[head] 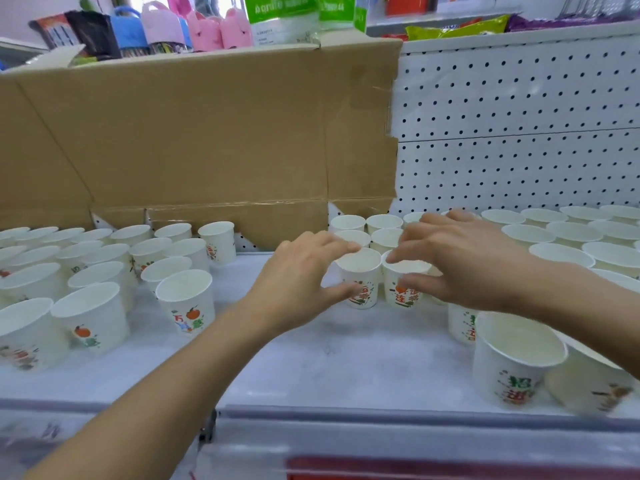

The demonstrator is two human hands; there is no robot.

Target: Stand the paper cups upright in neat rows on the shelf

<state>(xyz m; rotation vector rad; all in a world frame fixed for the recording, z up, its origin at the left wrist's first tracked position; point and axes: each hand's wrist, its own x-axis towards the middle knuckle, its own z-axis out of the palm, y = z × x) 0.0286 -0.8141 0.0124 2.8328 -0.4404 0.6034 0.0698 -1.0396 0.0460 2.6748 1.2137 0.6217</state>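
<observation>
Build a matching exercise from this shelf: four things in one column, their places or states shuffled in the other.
1. left hand
2. right hand
3. cardboard sheet
4. pink containers

A. up above, behind the cardboard's top edge
B. holds the right cup of the front middle pair
C. stands at the back of the shelf, left side
D. holds the left cup of that pair

Pairs: 1-D, 2-B, 3-C, 4-A

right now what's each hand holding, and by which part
The left hand pinches one paper cup by rim and side wall; the right hand pinches the neighbouring cup likewise.
</observation>
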